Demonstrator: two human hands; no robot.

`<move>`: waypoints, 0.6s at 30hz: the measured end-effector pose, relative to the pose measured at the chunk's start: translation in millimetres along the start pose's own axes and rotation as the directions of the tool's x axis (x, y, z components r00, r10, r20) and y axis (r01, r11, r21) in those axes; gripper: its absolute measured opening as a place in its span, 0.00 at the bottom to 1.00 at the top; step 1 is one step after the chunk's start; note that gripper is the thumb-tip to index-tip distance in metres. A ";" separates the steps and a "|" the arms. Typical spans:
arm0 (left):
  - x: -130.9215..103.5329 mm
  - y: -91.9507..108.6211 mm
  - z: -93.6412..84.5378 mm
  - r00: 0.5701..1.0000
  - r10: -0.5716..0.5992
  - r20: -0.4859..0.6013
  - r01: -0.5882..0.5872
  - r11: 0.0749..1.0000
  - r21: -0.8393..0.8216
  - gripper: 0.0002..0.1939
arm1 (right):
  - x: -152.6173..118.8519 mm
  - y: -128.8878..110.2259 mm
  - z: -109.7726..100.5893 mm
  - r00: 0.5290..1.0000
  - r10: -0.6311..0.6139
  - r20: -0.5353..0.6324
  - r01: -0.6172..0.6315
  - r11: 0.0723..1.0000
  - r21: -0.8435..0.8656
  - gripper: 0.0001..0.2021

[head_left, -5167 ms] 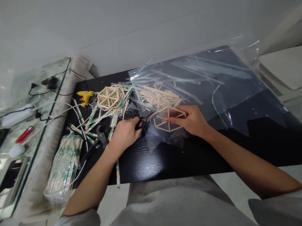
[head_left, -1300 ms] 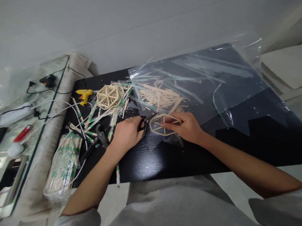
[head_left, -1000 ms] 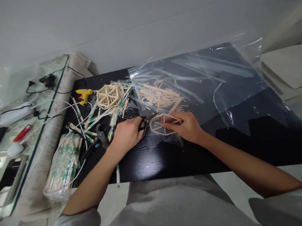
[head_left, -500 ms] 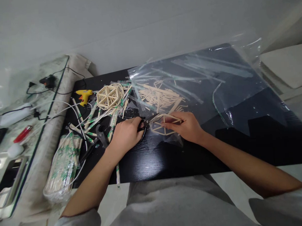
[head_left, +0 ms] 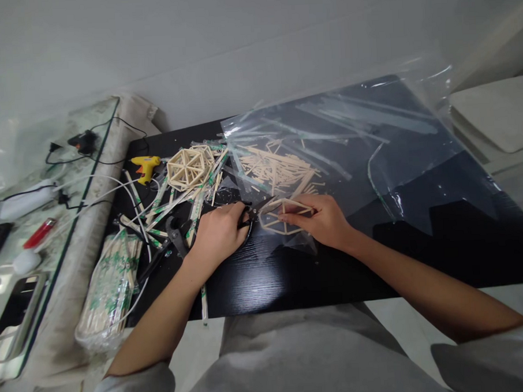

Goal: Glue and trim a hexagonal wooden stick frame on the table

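My left hand point(head_left: 219, 227) is closed round the black handles of a pair of scissors point(head_left: 247, 220), whose blades point right. Between the thumb and fingers of my right hand point(head_left: 325, 219) is a hexagonal wooden stick frame point(head_left: 284, 232) with a spoke pattern. Clear plastic film point(head_left: 304, 243) lies against the frame and sticks out below it. The scissor blades meet the film at the frame's left edge; whether they are parted is hard to see. A finished-looking ball of sticks point(head_left: 186, 167) rests beyond my left hand.
A heap of short cut sticks point(head_left: 277, 169) lies on a large clear plastic sheet point(head_left: 341, 152). To the left are a yellow glue gun point(head_left: 145, 167), black-handled pliers point(head_left: 175, 234), wrapped chopsticks point(head_left: 111, 283) and a white cable point(head_left: 134, 196). A red-handled tool point(head_left: 40, 233) sits on the glass table.
The frame and film have shifted very slightly in my right hand near the scissors. My left hand stays in nearly the same place.
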State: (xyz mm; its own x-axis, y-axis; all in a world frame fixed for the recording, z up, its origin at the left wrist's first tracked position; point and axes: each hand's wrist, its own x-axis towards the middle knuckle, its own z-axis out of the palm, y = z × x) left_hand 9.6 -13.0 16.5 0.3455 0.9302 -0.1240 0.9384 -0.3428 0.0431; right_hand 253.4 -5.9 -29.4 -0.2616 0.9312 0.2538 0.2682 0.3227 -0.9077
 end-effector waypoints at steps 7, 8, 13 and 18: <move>-0.4 1.6 2.0 1.000 -0.018 0.014 0.017 1.000 0.025 0.07 | 0.7 -2.0 -1.3 0.999 -0.038 0.004 0.038 0.999 -0.032 0.09; -0.6 1.8 2.0 1.000 -0.020 0.015 0.019 0.999 0.027 0.07 | 0.9 -2.3 -1.4 0.999 -0.042 0.002 0.042 0.998 -0.035 0.09; -1.4 1.8 1.9 1.000 -0.018 0.018 0.017 0.999 0.036 0.07 | 1.5 -2.7 -1.2 0.999 -0.038 -0.007 0.038 0.999 -0.036 0.08; -2.1 1.6 1.1 0.999 -0.013 0.030 0.012 0.999 0.035 0.07 | 0.9 -1.3 -0.2 1.000 0.012 -0.022 -0.012 1.000 0.024 0.08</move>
State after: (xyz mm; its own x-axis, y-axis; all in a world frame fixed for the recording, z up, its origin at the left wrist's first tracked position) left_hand 10.4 -15.6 15.7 0.3331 0.9302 -0.1539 0.9418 -0.3361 0.0065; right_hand 253.0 -5.4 -27.9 -0.2381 0.9386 0.2498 0.2487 0.3076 -0.9185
